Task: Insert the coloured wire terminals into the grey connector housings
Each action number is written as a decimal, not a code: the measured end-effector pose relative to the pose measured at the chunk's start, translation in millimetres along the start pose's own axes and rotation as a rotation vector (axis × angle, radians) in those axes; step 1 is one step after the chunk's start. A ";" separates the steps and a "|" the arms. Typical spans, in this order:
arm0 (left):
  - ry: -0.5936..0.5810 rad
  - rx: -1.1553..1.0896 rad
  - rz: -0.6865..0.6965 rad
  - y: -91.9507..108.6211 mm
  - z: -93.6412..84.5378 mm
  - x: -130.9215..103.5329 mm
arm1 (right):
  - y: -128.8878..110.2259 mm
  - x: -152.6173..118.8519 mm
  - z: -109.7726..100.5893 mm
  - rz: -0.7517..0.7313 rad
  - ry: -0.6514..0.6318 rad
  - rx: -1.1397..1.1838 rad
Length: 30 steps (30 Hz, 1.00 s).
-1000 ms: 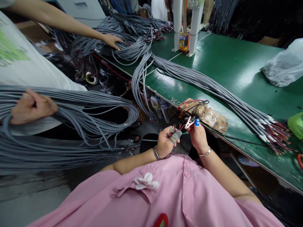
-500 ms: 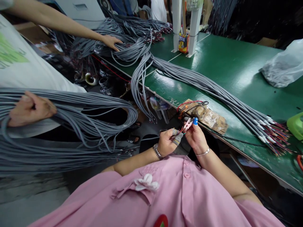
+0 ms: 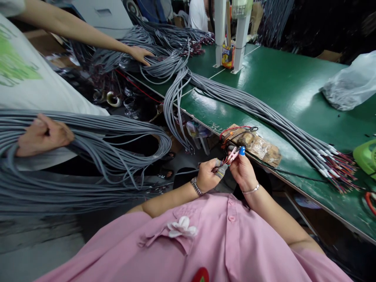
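In front of my chest, my left hand (image 3: pixel 208 176) pinches the end of a grey cable (image 3: pixel 188 172). Thin coloured wires (image 3: pixel 225 160) stick out between its taped thumb and finger. Facing it, my right hand (image 3: pixel 243 172) is closed on a small pink clip-like tool (image 3: pixel 233 155), whose tip meets the wires. A blue covering is on a fingertip of that hand. Its exact grip is partly hidden by the fingers. Just beyond both hands, a worn wooden block (image 3: pixel 264 150) with red and black leads lies at the table edge.
A long bundle of grey cables (image 3: pixel 264 111) with bared coloured ends crosses the green table (image 3: pixel 293 86). At left, a co-worker's hand (image 3: pixel 45 135) grips a big cable coil (image 3: pixel 132 137); the other reaches onto a cable heap. A plastic bag (image 3: pixel 349 84) and green container (image 3: pixel 366 156) stand right.
My hands keep almost the same place, with the tool still at the wires. The view has shifted slightly, and the co-worker's hand on the coil appears a little further right.
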State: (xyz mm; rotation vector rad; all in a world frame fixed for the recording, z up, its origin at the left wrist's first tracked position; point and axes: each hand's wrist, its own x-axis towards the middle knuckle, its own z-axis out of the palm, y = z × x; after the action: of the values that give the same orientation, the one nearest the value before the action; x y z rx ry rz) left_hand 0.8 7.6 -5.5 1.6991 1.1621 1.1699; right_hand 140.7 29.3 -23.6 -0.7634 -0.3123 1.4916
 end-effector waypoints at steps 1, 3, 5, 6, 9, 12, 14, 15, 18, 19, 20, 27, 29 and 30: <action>-0.001 -0.002 0.007 0.2 -0.2 0.1 | 0.1 -0.1 0.4 0.006 0.005 0.012; -0.005 -0.017 0.010 1.5 -1.6 -1.0 | -0.2 -0.2 1.1 0.013 0.008 0.033; -0.019 -0.036 0.006 3.2 -4.1 -3.9 | -1.7 -0.9 1.2 0.023 -0.002 0.047; -0.032 -0.043 0.003 3.8 -5.5 -6.0 | -3.0 -1.8 0.7 0.036 -0.014 0.050; -0.061 -0.086 -0.034 3.5 -9.1 -13.2 | -8.2 -8.4 -2.9 0.111 -0.109 0.019; -0.051 -0.147 -0.101 1.3 -10.4 -18.1 | -11.8 -20.5 -7.0 0.215 -0.273 -0.122; -0.045 -0.164 -0.124 -0.1 -10.0 -19.2 | -11.7 -28.7 -8.1 0.229 -0.306 -0.232; -0.046 -0.166 -0.124 -0.7 -9.6 -19.2 | -11.0 -31.9 -8.0 0.212 -0.287 -0.276; -0.086 -0.171 -0.127 -2.4 -7.9 -18.3 | -8.8 -36.5 -6.4 0.130 -0.209 -0.351; -0.121 -0.182 -0.150 -3.0 -7.4 -17.8 | -8.6 -36.6 -5.8 0.112 -0.209 -0.371; -0.169 -0.200 -0.188 -3.6 -6.9 -17.2 | -9.0 -36.3 -5.4 0.101 -0.221 -0.395; -0.270 -0.313 -0.324 -4.0 -7.0 -13.8 | -14.2 -35.2 -9.8 0.031 -0.194 -0.563; -0.207 -0.322 -0.304 -3.2 -7.4 -13.5 | -11.8 -35.1 -12.6 0.039 -0.149 -0.540; -0.180 -0.330 -0.296 -2.9 -7.4 -13.4 | -10.0 -34.8 -14.0 0.050 -0.132 -0.516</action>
State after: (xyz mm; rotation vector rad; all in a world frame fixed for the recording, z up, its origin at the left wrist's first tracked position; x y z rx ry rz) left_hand -9.2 -3.6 -9.5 1.3034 1.0053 0.9437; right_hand 153.9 -6.9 -18.5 -1.0856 -0.8034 1.5278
